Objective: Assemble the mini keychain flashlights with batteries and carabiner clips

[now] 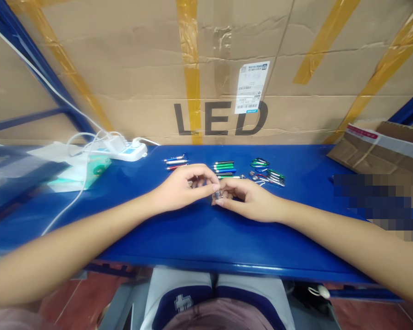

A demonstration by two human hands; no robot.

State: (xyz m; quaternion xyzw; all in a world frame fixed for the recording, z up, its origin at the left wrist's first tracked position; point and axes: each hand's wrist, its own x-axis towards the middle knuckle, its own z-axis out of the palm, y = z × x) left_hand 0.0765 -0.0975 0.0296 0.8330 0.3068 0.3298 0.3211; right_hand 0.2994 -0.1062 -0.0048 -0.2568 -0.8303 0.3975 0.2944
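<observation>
Both my hands meet at the middle of a blue shelf top. My left hand is curled, its fingertips pinching a small metal part. My right hand is curled too and pinches the same small part from the other side. What the part is I cannot make out. Just behind my hands lie a few pen-like tools with silver tips, a row of green and blue ones, and a heap of green and blue carabiner clips.
A large cardboard box marked LED stands behind the shelf. A white power strip with cables and a teal packet sit at the left. An open carton is at the right.
</observation>
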